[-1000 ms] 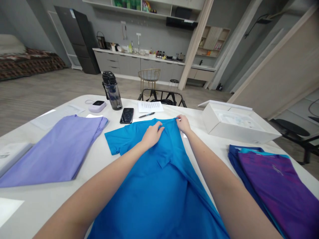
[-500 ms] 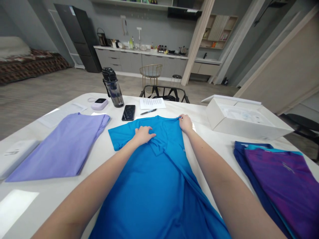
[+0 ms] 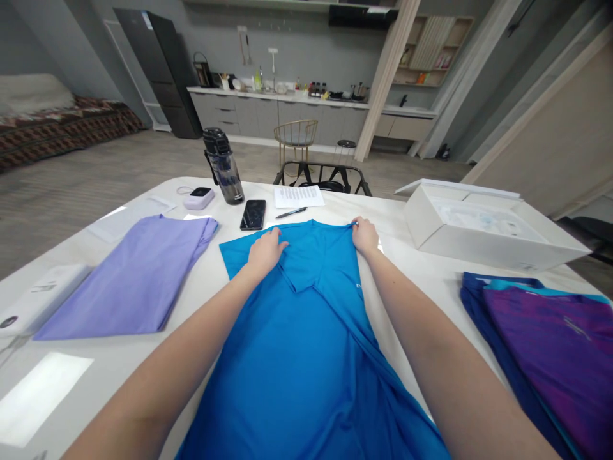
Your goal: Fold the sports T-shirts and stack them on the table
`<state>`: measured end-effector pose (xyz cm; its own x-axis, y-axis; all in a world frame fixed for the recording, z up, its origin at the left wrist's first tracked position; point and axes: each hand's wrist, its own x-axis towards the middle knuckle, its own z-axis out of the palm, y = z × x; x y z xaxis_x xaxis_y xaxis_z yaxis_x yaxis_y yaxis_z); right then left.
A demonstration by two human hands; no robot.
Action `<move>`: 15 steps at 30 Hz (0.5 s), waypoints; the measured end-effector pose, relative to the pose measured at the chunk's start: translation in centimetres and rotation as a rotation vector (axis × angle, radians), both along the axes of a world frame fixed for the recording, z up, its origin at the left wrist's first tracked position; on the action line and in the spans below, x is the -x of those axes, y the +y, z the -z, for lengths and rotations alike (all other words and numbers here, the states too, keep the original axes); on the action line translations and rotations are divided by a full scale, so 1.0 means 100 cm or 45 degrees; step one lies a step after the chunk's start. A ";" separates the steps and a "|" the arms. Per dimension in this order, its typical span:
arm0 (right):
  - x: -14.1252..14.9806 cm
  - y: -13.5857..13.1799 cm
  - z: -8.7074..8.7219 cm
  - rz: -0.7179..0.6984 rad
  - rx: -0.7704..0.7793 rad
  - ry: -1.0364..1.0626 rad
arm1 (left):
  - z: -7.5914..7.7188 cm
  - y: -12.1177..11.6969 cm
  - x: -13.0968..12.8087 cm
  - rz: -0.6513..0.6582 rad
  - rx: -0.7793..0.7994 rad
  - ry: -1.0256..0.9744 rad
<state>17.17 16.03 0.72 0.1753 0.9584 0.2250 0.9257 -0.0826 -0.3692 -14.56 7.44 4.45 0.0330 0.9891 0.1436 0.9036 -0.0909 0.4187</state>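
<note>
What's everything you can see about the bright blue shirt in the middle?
The bright blue short-sleeved shirt lies flat on the white table and runs out of the bottom of the view. Its smooth cloth looks thin and slightly shiny, with a long crease and a folded flap near the top. One sleeve sticks out sideways, and small pale letters show near one edge. The left hand rests on it; the right hand pinches its top edge.

Room view, clock positions from frame centre: grey wall (image 3: pixel 306 48) behind; black refrigerator (image 3: pixel 158 75) at 11 o'clock; grey base cabinets (image 3: pixel 268 116) and gold wire-backed stool (image 3: pixel 295 135) at 12; open wooden shelving (image 3: pixel 433 45) at 1; beige partition (image 3: pixel 546 121) at 2; low bed with patterned cover (image 3: pixel 62 118) at 10; grey plank floor (image 3: pixel 96 163) beneath.
</note>
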 end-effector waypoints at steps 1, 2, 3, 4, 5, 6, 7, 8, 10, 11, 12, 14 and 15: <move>0.001 -0.001 -0.001 0.004 -0.014 0.010 | 0.002 -0.005 -0.004 0.056 -0.084 0.054; 0.003 -0.003 -0.003 0.012 -0.039 0.021 | 0.004 -0.010 -0.009 0.159 -0.159 0.089; 0.005 -0.005 -0.006 0.018 -0.073 0.027 | 0.007 -0.014 -0.015 0.292 -0.202 0.109; 0.008 -0.009 -0.009 0.014 -0.112 0.023 | 0.010 -0.018 -0.021 0.428 -0.202 0.117; 0.011 -0.013 -0.012 -0.009 -0.147 0.011 | 0.014 -0.022 -0.027 0.541 -0.158 0.124; 0.015 -0.020 -0.014 -0.057 -0.169 -0.006 | 0.019 -0.025 -0.031 0.610 -0.092 0.134; 0.019 -0.028 -0.016 -0.128 -0.167 -0.025 | 0.024 -0.027 -0.035 0.635 -0.026 0.150; 0.024 -0.037 -0.016 -0.214 -0.141 -0.043 | 0.029 -0.029 -0.037 0.628 0.024 0.169; 0.033 -0.057 -0.014 -0.370 -0.019 -0.078 | 0.037 -0.031 -0.039 0.594 0.053 0.200; 0.036 -0.067 -0.011 -0.416 0.061 -0.100 | 0.040 -0.031 -0.039 0.583 0.040 0.209; 0.039 -0.076 -0.009 -0.438 0.142 -0.125 | 0.041 -0.032 -0.039 0.575 0.024 0.215; 0.042 -0.089 -0.005 -0.417 0.269 -0.165 | 0.042 -0.032 -0.038 0.573 0.015 0.226; 0.042 -0.093 -0.004 -0.388 0.311 -0.175 | 0.042 -0.032 -0.038 0.577 0.014 0.233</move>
<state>12.99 6.73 1.08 -0.1406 0.9900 -0.0141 0.9607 0.1330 -0.2436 -10.77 4.20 0.24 0.4840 0.8709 0.0849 0.8330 -0.4883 0.2600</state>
